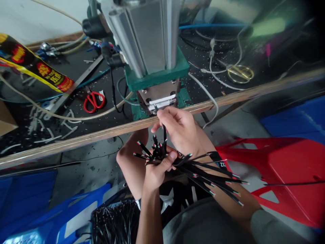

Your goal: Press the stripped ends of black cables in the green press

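Note:
My left hand [159,167] is closed around a bundle of short black cables [203,171] above my lap. Their cut ends show small red, green and white wire tips, fanned out on both sides of the hand. Between thumb and fingers, my right hand [179,127] pinches the end of one black cable [164,130]. That cable's tip points at the slot of a press machine [162,98] with a green plate and a silver cylinder. Whether the tip is inside the slot I cannot tell.
Red-handled scissors [93,101], a steel ruler [73,83], a black-and-yellow packet [38,66] and white tube scraps lie left on the bench. A tape roll [240,74] and white cords are right. A box of black cables [114,222] stands below; a red stool [286,169] is at right.

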Demonstrator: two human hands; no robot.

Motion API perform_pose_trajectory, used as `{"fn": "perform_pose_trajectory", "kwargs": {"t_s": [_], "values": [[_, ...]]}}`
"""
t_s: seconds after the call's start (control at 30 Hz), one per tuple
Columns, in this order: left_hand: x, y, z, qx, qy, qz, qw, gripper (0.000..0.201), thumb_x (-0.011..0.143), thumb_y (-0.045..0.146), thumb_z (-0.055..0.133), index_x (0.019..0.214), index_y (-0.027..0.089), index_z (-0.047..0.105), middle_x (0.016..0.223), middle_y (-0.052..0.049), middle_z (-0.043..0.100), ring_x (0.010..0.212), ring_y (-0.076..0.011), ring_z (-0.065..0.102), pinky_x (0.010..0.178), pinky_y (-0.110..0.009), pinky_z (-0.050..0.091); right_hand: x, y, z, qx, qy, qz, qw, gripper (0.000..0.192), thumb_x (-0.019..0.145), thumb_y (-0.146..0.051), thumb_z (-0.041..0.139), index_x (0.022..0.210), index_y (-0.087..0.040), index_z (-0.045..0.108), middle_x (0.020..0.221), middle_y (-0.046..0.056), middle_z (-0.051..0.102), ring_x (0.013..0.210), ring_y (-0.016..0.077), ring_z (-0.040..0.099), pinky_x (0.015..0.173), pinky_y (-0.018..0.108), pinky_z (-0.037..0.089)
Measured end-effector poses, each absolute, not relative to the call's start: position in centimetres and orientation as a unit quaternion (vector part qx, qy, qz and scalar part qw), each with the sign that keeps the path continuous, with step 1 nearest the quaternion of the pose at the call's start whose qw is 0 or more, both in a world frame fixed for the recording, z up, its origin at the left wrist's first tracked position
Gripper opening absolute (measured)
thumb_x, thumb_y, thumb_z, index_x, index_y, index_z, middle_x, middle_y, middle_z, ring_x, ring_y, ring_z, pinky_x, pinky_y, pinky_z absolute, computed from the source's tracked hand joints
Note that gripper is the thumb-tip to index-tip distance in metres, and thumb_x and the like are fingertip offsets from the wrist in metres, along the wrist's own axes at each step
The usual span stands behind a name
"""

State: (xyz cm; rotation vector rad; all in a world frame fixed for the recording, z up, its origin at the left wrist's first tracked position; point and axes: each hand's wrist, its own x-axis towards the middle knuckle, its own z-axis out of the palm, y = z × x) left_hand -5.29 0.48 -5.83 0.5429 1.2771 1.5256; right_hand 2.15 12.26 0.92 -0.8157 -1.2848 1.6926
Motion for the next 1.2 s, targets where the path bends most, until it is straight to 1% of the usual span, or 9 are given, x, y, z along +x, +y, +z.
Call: {"fn": "perform_pose_trajectory", "kwargs": {"t_s": [0.07, 0.17, 0.37, 0.53, 0.63, 0.77, 0.87, 1.07, 1.2], "values": [[-5.4, 0.5, -5.7, 0.257, 0.513, 0.607, 0.55, 0.037, 0.084, 0.054, 0.094, 0.077, 0.02, 0.083, 0.058, -0.001, 0.068, 0.046, -0.012, 0.054, 0.045, -0.025, 0.045, 2.1, 12.2, 0.7, -0.325, -0.509, 0.669, 0.432, 0.042, 0.103, -0.044, 0.069, 0.068, -0.024, 0.056, 0.064, -0.002, 0.061, 0.071, 0.0169, 0.074, 0.062, 0.026, 0.051], [-5.5, 0.5, -5.6, 0.257, 0.504, 0.599, 0.567, 0.038, 0.084, 0.055, 0.095, 0.077, 0.02, 0.083, 0.059, 0.001, 0.068, 0.047, -0.0097, 0.052, 0.047, -0.023, 0.044, 2.0, 12.2, 0.3, -0.317, -0.498, 0.673, 0.445, 0.044, 0.102, -0.046, 0.071, 0.068, -0.023, 0.057, 0.062, -0.003, 0.058, 0.075, 0.0185, 0.078, 0.063, 0.026, 0.052], [-5.7, 0.7, -5.2, 0.258, 0.488, 0.616, 0.562, 0.031, 0.087, 0.051, 0.094, 0.082, 0.021, 0.087, 0.07, -0.003, 0.078, 0.051, -0.0111, 0.059, 0.047, -0.023, 0.043, 1.4, 12.5, 0.8, -0.334, -0.499, 0.66, 0.452, 0.042, 0.102, -0.039, 0.073, 0.066, -0.022, 0.058, 0.063, -0.003, 0.061, 0.072, 0.0171, 0.076, 0.063, 0.026, 0.051], [-5.6, 0.8, -4.7, 0.268, 0.493, 0.627, 0.54, 0.029, 0.087, 0.05, 0.094, 0.078, 0.023, 0.086, 0.059, 0.0, 0.07, 0.048, -0.0123, 0.057, 0.045, -0.025, 0.045, 1.2, 12.5, 1.6, -0.366, -0.498, 0.65, 0.444, 0.043, 0.104, -0.032, 0.067, 0.064, -0.023, 0.055, 0.061, -0.003, 0.055, 0.073, 0.0164, 0.075, 0.069, 0.026, 0.055], [-5.5, 1.0, -4.5, 0.277, 0.503, 0.632, 0.521, 0.03, 0.087, 0.05, 0.094, 0.077, 0.023, 0.086, 0.059, -0.001, 0.071, 0.047, -0.0136, 0.058, 0.041, -0.025, 0.044, 1.1, 12.5, 1.8, -0.372, -0.503, 0.647, 0.435, 0.044, 0.104, -0.03, 0.065, 0.063, -0.022, 0.054, 0.061, -0.004, 0.051, 0.072, 0.0155, 0.072, 0.075, 0.027, 0.058], [-5.4, 1.0, -3.9, 0.28, 0.523, 0.649, 0.476, 0.019, 0.086, 0.038, 0.094, 0.078, 0.023, 0.086, 0.062, -0.001, 0.073, 0.046, -0.0151, 0.062, 0.041, -0.027, 0.051, 1.0, 12.6, 1.9, -0.37, -0.502, 0.65, 0.434, 0.046, 0.105, -0.031, 0.064, 0.062, -0.023, 0.05, 0.061, -0.003, 0.045, 0.075, 0.0172, 0.073, 0.074, 0.027, 0.057], [-5.5, 0.9, -3.2, 0.267, 0.535, 0.641, 0.481, 0.011, 0.084, 0.029, 0.094, 0.08, 0.023, 0.086, 0.063, 0.0, 0.075, 0.048, -0.0157, 0.066, 0.045, -0.026, 0.054, 1.0, 12.6, 2.0, -0.367, -0.501, 0.653, 0.434, 0.047, 0.104, -0.03, 0.064, 0.061, -0.023, 0.05, 0.061, -0.003, 0.044, 0.078, 0.0181, 0.076, 0.072, 0.026, 0.056], [-5.5, 0.9, -2.7, 0.251, 0.546, 0.632, 0.49, 0.015, 0.082, 0.031, 0.095, 0.079, 0.021, 0.085, 0.062, 0.0, 0.074, 0.045, -0.0133, 0.062, 0.041, -0.023, 0.05, 0.8, 12.6, 2.0, -0.369, -0.488, 0.656, 0.441, 0.046, 0.103, -0.024, 0.063, 0.058, -0.022, 0.052, 0.06, -0.004, 0.042, 0.075, 0.0165, 0.075, 0.072, 0.025, 0.056], [-5.6, 1.0, -2.8, 0.261, 0.541, 0.633, 0.488, 0.017, 0.083, 0.033, 0.096, 0.078, 0.021, 0.084, 0.064, 0.0, 0.075, 0.047, -0.0136, 0.063, 0.043, -0.024, 0.052, 0.7, 12.6, 2.0, -0.379, -0.485, 0.653, 0.441, 0.045, 0.101, -0.023, 0.062, 0.058, -0.022, 0.048, 0.061, -0.004, 0.044, 0.073, 0.0153, 0.071, 0.073, 0.026, 0.055]]}}
